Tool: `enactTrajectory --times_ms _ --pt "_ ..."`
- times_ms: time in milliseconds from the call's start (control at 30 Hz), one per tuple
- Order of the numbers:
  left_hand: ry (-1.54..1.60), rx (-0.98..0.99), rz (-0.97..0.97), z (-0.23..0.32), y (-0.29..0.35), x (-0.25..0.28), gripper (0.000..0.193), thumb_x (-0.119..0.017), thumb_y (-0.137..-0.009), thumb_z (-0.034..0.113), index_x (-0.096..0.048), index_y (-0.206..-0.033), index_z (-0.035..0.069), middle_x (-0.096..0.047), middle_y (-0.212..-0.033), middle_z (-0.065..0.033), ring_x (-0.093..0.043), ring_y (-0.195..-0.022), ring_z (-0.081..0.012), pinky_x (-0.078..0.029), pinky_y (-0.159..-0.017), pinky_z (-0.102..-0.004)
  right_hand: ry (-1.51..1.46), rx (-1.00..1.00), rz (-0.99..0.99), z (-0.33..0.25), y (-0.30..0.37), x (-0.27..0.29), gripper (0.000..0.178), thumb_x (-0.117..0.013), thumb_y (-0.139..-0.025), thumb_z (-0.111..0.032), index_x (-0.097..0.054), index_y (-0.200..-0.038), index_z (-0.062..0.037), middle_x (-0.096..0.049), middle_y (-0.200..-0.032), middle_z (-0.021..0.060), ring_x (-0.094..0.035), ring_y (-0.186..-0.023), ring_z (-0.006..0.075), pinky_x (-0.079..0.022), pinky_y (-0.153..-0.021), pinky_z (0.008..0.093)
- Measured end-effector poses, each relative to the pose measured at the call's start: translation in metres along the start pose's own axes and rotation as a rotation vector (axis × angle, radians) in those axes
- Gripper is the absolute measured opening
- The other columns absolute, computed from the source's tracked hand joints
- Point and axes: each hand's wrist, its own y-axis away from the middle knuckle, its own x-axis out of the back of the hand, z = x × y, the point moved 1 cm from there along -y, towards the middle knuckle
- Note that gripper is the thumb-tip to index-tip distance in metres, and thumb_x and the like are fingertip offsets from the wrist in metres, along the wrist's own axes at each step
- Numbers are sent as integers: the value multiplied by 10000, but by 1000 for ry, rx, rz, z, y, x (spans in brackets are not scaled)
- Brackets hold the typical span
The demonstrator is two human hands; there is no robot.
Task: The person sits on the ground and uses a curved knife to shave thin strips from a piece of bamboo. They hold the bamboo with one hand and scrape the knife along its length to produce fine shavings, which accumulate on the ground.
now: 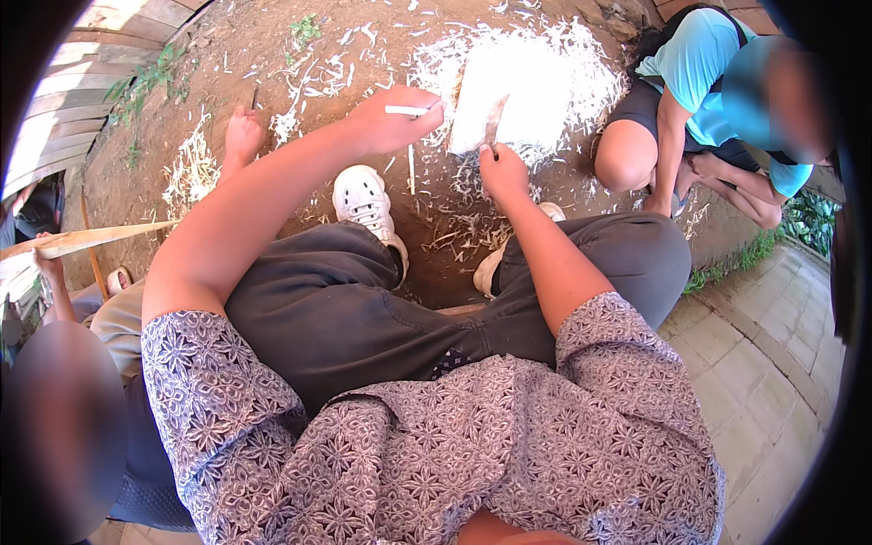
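Observation:
My left hand (395, 120) is closed round a short, thin white stick (406, 111), which looks like a whittled strip of wood or bamboo. My right hand (504, 173) grips a knife (496, 118) by its lower end, its slightly curved blade pointing away from me. Beyond the blade lies a pale, squarish surface (486, 77), washed out by sunlight so that I cannot make out what it is. White shavings (577, 82) are heaped around it. The two hands are apart, and the knife does not touch the stick.
At the left a co-worker's hand (243, 136) holds a thin dark tool, with a long split wooden strip (100, 240) nearby. A person in a light-blue shirt (695, 73) crouches at the right. My white shoes (363, 202) stand on brown earth; paving (763, 336) lies right.

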Motion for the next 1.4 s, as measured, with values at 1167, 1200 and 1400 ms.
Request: enactTrajectory --times_ms 1167,1200,1400 --pt "-57 70 -37 -2 1 1 443 -400 -1066 389 -599 -961 8 -615 -847 -194 -583 -810 -354 -447 -777 -468 -178 37 -166 -44 32 11 362 -585 -986 -335 -655 -1080 8 -699 -858 158 -677 -744 280 -524 -736 429" --pt "-68 89 -27 2 1 2 445 -397 -1065 391 -599 -958 9 -613 -840 -192 -583 -805 -352 -446 -772 -467 -228 45 -209 -53 38 17 351 -604 -980 -325 -656 -1077 8 -691 -842 141 -667 -705 246 -530 -698 411" --pt "-52 86 -8 4 -3 4 370 -477 -1036 406 -612 -1055 62 -649 -860 -141 -613 -798 -270 -486 -779 -418 -587 -2 -142 -73 40 34 250 -641 -948 -226 -637 -1091 -21 -616 -754 49 -596 -585 117 -503 -512 291"
